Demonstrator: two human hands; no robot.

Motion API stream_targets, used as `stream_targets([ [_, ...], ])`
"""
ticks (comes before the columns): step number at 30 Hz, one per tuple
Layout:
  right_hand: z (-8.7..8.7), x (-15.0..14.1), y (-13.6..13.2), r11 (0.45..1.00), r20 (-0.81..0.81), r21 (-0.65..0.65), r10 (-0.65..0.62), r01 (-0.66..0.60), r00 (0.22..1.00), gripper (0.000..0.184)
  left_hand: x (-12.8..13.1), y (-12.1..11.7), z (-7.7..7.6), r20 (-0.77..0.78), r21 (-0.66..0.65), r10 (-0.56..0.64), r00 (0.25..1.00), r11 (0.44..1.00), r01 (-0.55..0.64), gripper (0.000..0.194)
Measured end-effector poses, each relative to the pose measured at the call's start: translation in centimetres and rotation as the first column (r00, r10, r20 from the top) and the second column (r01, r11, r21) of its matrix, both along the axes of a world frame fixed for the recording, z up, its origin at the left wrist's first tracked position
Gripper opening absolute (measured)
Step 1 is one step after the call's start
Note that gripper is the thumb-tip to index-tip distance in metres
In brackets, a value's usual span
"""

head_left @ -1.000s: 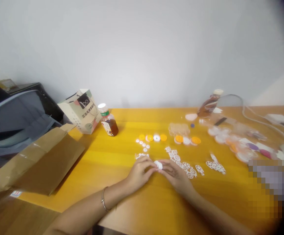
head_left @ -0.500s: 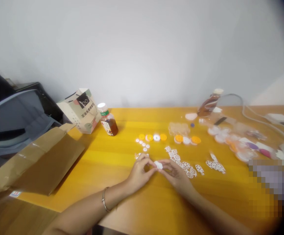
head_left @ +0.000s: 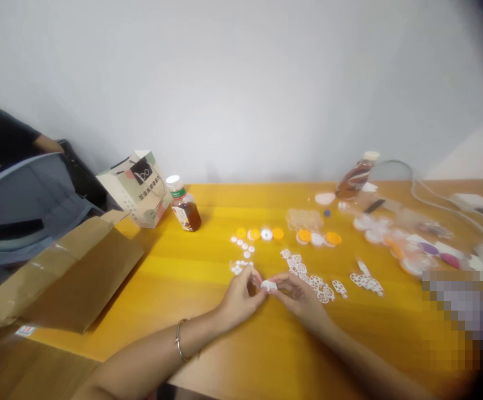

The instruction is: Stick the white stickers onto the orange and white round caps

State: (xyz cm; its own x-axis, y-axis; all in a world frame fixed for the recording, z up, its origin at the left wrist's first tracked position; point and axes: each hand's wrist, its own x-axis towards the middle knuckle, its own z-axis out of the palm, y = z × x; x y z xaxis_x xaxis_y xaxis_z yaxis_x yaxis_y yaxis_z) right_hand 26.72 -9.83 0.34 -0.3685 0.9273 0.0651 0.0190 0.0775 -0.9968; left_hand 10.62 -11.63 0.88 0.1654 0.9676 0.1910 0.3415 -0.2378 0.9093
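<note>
Between the fingertips of my left hand [head_left: 241,294] and my right hand [head_left: 297,294] is a small white plastic piece [head_left: 268,285]; both hands pinch it from either side, just above the table. Its exact kind is too blurred to tell. Beyond my left hand lie small white discs [head_left: 246,254] and a cluster of little white parts [head_left: 240,266]. White spoked pieces [head_left: 302,270] are strewn past my right hand, with another pile of them [head_left: 367,283] further right. Orange and white round discs [head_left: 277,233] form a row behind, and more orange discs [head_left: 332,239] sit to their right.
A bottle of dark drink [head_left: 186,205] and a paper bag [head_left: 139,189] stand at the back left. An open cardboard box [head_left: 66,272] is at the left edge. Another bottle [head_left: 355,178], clear round containers [head_left: 416,261] and cables [head_left: 412,183] occupy the right. Another person's arm [head_left: 48,144] shows far left.
The white piece has tilted between my fingers, and my left hand has shifted slightly down, showing more of the little white parts behind it. At far left another person's arm has come into view.
</note>
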Motion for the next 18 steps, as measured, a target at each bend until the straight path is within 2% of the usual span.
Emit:
stream_targets([
  [7,0.2,0.0,0.1,0.997,-0.007,-0.066,-0.027,0.027,1.0,0.021,0.0,-0.1,-0.2,0.098,-0.088,-0.032,0.995,0.995,0.041,0.015],
  [10,0.2,0.0,0.2,0.993,-0.019,-0.108,-0.038,0.035,0.999,0.025,0.0,0.0,-0.1,0.106,-0.078,-0.05,0.993,0.995,0.059,0.017],
  [13,0.0,0.2,0.4,0.986,-0.046,-0.154,-0.069,0.061,0.997,0.03,-1.2,0.9,0.5,0.003,0.015,-0.062,0.998,0.998,0.062,0.016],
  [17,-0.6,0.6,0.8,0.978,-0.051,-0.193,-0.093,0.081,0.994,0.035,-4.5,2.8,1.2,-0.214,0.21,0.095,0.972,0.977,-0.049,0.014],
  [18,-0.7,0.6,0.8,0.976,-0.049,-0.197,-0.099,0.088,0.994,0.035,-5.2,3.2,1.3,-0.266,0.236,0.108,0.958,0.971,-0.044,0.014],
])
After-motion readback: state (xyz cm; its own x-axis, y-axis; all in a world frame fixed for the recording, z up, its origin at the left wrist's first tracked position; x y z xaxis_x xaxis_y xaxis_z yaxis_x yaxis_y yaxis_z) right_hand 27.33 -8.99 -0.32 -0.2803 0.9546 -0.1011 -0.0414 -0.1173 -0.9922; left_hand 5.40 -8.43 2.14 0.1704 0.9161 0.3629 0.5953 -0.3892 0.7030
